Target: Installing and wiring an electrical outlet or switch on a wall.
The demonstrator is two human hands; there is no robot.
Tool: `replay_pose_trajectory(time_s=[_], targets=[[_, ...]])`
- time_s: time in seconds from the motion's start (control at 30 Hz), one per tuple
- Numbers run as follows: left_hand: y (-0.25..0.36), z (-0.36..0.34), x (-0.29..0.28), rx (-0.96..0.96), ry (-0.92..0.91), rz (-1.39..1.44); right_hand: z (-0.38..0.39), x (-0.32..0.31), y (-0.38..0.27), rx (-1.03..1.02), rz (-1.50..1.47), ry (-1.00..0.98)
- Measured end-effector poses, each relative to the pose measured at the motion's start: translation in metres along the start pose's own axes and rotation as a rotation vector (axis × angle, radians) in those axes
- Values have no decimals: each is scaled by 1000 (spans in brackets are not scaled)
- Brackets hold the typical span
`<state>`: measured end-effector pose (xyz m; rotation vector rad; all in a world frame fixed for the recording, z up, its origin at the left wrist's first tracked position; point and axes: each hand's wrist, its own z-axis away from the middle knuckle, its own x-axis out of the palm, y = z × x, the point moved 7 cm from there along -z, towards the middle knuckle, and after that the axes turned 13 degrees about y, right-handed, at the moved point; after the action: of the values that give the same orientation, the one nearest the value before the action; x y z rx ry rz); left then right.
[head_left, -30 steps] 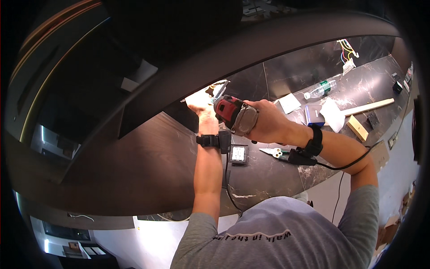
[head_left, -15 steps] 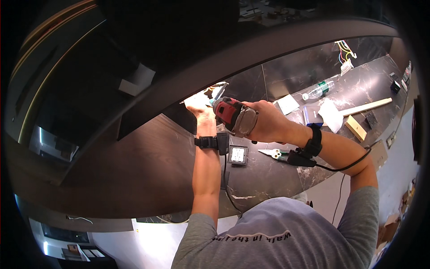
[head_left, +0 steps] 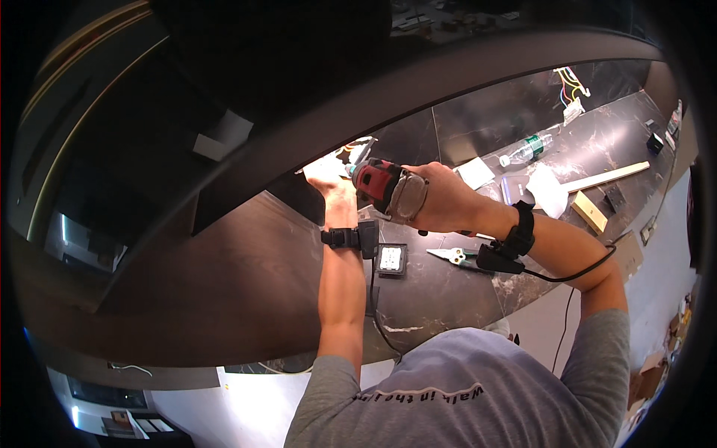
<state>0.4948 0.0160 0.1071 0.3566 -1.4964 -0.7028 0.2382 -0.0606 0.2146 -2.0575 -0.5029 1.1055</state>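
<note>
My right hand (head_left: pixel 446 200) is closed round the grip of a red and black power drill (head_left: pixel 382 187), its nose pointing left toward the wall. Beside that nose, my left hand (head_left: pixel 326 178) reaches up to a brightly lit spot under the cabinet edge. Glare washes out its fingers, so what they hold cannot be made out. Some wires (head_left: pixel 349 151) show at this spot, next to the hand. Below the drill, a socket with a black frame and white centre (head_left: pixel 391 258) lies on the dark counter. Pliers (head_left: pixel 457 256) with green and black handles lie near my right wrist.
A dark overhanging cabinet (head_left: pixel 299 142) comes down close above my hands. Rightward on the counter are a plastic bottle (head_left: pixel 528 149), white wrapping (head_left: pixel 547 190), a wooden strip (head_left: pixel 609 178) and a yellowish block (head_left: pixel 590 212). Loose coloured wires (head_left: pixel 570 91) hang from the wall. Cables trail from both wrist straps.
The whole view has shifted slightly, moving things a little left. Both hands and the drill keep nearly the same place against the wall.
</note>
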Motion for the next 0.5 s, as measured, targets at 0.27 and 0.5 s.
replay_pose_trajectory(time_s=[0.27, 0.5], targets=[[-1, 5, -5, 5, -16, -3, 5, 0, 2, 24, -5, 8], [0, 5, -4, 16, -24, -13, -4, -6, -15, -111, 46, -40]])
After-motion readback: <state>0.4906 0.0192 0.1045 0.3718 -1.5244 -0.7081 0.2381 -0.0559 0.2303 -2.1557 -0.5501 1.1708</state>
